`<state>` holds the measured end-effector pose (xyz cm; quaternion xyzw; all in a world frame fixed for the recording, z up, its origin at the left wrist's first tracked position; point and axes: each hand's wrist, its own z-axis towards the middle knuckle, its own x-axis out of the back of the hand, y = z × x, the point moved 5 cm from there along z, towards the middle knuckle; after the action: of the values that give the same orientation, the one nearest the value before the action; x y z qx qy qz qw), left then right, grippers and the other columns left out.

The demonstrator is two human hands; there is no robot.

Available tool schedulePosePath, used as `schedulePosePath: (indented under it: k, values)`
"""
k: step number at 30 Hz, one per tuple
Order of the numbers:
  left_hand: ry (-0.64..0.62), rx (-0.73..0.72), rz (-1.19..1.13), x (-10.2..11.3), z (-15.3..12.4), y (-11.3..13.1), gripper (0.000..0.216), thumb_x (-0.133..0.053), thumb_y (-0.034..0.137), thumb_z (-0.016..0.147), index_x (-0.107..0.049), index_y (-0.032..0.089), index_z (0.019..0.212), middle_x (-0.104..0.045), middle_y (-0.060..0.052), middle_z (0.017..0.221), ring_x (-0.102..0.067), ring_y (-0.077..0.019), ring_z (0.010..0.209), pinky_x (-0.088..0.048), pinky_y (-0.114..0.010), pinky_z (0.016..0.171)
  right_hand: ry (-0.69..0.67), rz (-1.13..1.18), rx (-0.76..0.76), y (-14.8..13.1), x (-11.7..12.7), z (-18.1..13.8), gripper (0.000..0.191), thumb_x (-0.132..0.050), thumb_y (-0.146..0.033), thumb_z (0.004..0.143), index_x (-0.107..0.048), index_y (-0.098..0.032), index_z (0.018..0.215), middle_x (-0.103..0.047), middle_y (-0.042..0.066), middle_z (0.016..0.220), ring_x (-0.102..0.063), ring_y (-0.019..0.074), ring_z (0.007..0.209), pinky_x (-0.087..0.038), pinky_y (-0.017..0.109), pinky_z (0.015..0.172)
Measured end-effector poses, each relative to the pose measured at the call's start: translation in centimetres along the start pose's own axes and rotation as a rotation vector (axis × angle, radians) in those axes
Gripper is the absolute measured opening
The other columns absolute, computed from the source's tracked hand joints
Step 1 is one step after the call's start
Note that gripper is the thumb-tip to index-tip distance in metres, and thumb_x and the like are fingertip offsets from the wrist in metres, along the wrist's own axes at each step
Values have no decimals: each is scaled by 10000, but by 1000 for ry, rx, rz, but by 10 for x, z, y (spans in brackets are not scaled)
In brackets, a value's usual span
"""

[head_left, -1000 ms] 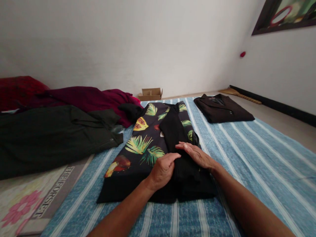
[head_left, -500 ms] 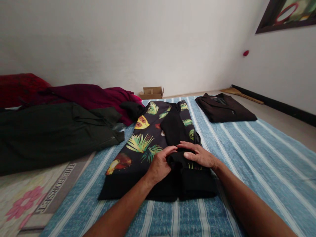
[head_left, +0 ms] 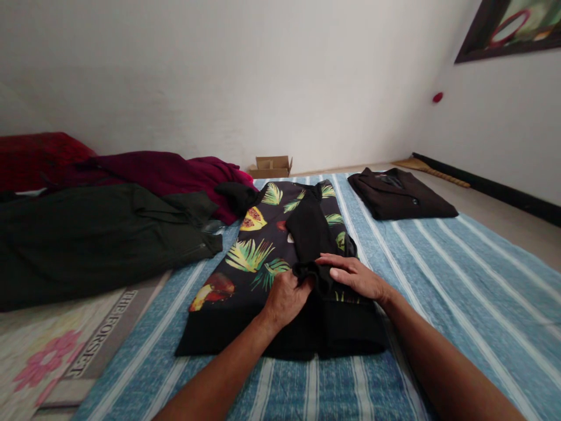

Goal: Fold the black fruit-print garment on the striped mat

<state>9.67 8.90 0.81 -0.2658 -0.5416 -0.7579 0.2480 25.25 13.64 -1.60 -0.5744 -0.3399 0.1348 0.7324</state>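
A black sweatshirt (head_left: 263, 280) printed with green leaves and fruit lies flat on the blue striped bed sheet (head_left: 438, 292), its hem towards me. One black sleeve (head_left: 309, 231) is folded in over the front, cuff towards me. My left hand (head_left: 287, 298) is closed on the sleeve's cuff, with the fingertips hidden in the bunched fabric. My right hand (head_left: 353, 276) rests on the sleeve beside it, palm down, fingers stretched out. The other sleeve (head_left: 236, 196) sticks out at the upper left.
A folded dark brown garment (head_left: 401, 196) lies at the back right. On the left are dark green clothing (head_left: 100, 240), a maroon garment (head_left: 162, 169) and a red cloth (head_left: 39, 158). A small cardboard box (head_left: 272, 168) stands by the wall. Patterned bedding (head_left: 52, 345) shows at lower left.
My left hand has gone from lying with its fingers over the cuff to gripping it, lifting and bunching the fabric slightly. The right hand stays nearly in place.
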Motion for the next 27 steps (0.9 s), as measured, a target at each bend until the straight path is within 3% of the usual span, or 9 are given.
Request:
schedulePosePath:
  k: [3, 8, 12, 17, 21, 25, 27]
  values:
    - [23, -3, 41, 0, -1, 3, 157, -555, 137, 762, -600, 160, 613, -593, 21, 555, -575, -120, 548, -351, -200, 486, -34, 74, 43, 3, 0, -1, 716, -648, -599, 671, -534, -188, 1246, -480, 95, 1341, -374, 277, 1273, -236, 434, 1074]
    - [38, -6, 34, -1, -2, 2, 190, -545, 169, 788, -602, 160, 607, -567, 26, 534, -558, -116, 536, -333, -200, 480, -30, 63, 23, 2, -2, -3, 866, -818, -426, 522, -477, -221, 1292, -507, 69, 1309, -429, 260, 1227, -264, 419, 1064]
    - [41, -12, 7, -1, -3, 1, 205, -553, 196, 796, -602, 161, 599, -569, 28, 537, -554, -112, 530, -341, -199, 484, 42, 67, 5, 1, -3, -2, 689, -807, -394, 551, -585, -218, 1179, -534, 59, 1276, -436, 267, 1220, -256, 429, 1066]
    - [55, -12, -36, -1, -3, 0, 231, -557, 265, 809, -601, 168, 604, -588, 26, 559, -563, -117, 538, -368, -202, 491, 70, 172, 75, -2, -2, -1, 446, -732, -446, 654, -680, -217, 1033, -643, 54, 1094, -476, 258, 1180, -290, 434, 1042]
    - [59, -34, -26, 0, -5, -1, 173, -580, 247, 780, -595, 167, 627, -605, 17, 587, -568, -120, 546, -388, -202, 498, -3, 234, 147, -8, -1, -2, 369, -696, -458, 700, -701, -236, 995, -674, 37, 992, -521, 233, 1121, -303, 418, 1035]
    - [50, -120, -17, 1, -7, 1, 18, -612, 172, 724, -609, 161, 710, -625, -1, 639, -586, -133, 588, -417, -211, 535, -46, 285, 185, -7, 1, -2, 371, -706, -486, 677, -709, -265, 975, -665, 35, 1057, -522, 228, 1119, -313, 416, 1028]
    - [36, -172, -28, 0, -8, 2, 65, -629, 161, 707, -615, 161, 770, -639, -13, 682, -602, -145, 633, -437, -221, 571, -58, 278, 183, -4, 2, -2, 394, -714, -501, 659, -705, -274, 982, -656, 37, 1094, -514, 231, 1135, -302, 425, 1035]
